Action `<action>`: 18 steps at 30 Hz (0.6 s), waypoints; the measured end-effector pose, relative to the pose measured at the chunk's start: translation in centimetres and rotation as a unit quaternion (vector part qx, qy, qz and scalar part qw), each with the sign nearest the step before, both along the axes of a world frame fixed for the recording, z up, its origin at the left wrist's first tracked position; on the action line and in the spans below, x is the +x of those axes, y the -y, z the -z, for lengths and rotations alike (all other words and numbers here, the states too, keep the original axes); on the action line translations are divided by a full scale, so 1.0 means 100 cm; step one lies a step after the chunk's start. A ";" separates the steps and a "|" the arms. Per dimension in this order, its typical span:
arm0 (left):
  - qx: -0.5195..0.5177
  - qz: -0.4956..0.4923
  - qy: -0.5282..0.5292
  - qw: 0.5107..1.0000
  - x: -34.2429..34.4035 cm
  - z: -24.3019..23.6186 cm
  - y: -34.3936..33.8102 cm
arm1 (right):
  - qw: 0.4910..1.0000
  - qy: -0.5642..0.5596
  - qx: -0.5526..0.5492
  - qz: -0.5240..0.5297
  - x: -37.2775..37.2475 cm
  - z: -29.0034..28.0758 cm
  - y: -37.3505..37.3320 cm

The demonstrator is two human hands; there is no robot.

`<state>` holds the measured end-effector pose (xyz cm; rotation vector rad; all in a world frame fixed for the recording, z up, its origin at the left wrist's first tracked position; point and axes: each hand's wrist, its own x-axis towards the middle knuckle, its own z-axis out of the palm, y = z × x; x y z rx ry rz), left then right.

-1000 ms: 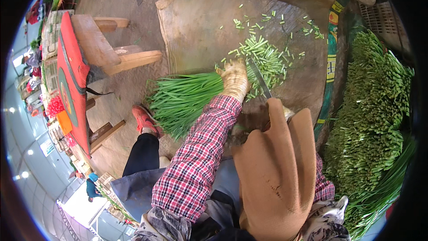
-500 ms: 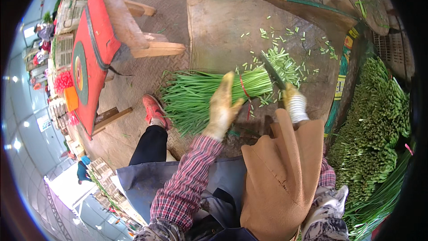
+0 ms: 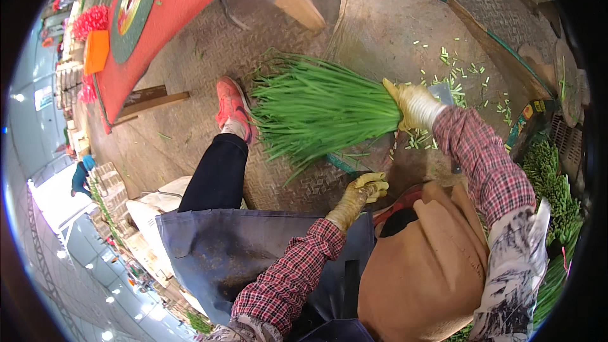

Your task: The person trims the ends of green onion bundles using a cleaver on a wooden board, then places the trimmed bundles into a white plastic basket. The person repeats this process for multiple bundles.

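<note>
My right hand (image 3: 413,105), in a yellowish work glove, grips a thick bunch of long green chives (image 3: 316,109) at its cut end, and the leaves fan out to the left above the floor. The hand is over a worn brown chopping board (image 3: 392,31) strewn with short green cuttings (image 3: 456,76). A grey blade-like edge (image 3: 443,92) shows just behind this glove. My left hand (image 3: 364,189), gloved too, hangs lower with curled fingers near the board's front edge. I cannot tell whether it holds anything.
Heaps of green stalks (image 3: 551,183) lie at the right. A red mat with a round pattern (image 3: 145,19) and wooden stool legs (image 3: 297,6) are at the upper left. My red shoe (image 3: 231,104), a dark blue apron (image 3: 253,259) and a brown cloth (image 3: 424,272) are below.
The bunch has passed from my left hand to my right and swung left off the board. My left hand has dropped toward the board's front edge. The view has moved closer.
</note>
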<state>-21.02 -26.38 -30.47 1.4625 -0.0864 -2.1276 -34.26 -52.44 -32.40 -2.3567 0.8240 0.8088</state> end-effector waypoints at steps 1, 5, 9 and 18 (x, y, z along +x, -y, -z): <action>0.020 -0.039 -0.028 0.999 0.007 -0.003 -0.002 | 0.998 0.017 0.046 0.041 0.007 -0.004 0.004; 0.006 -0.197 -0.160 0.967 0.020 -0.006 -0.020 | 0.944 -0.010 0.278 0.176 0.025 -0.055 0.012; -0.073 -0.399 -0.374 0.834 0.023 -0.047 0.004 | 0.638 -0.018 0.640 0.427 0.008 -0.151 -0.038; -0.385 -0.327 -0.294 0.811 0.060 -0.095 0.032 | 0.485 0.309 0.684 0.448 -0.046 -0.312 -0.191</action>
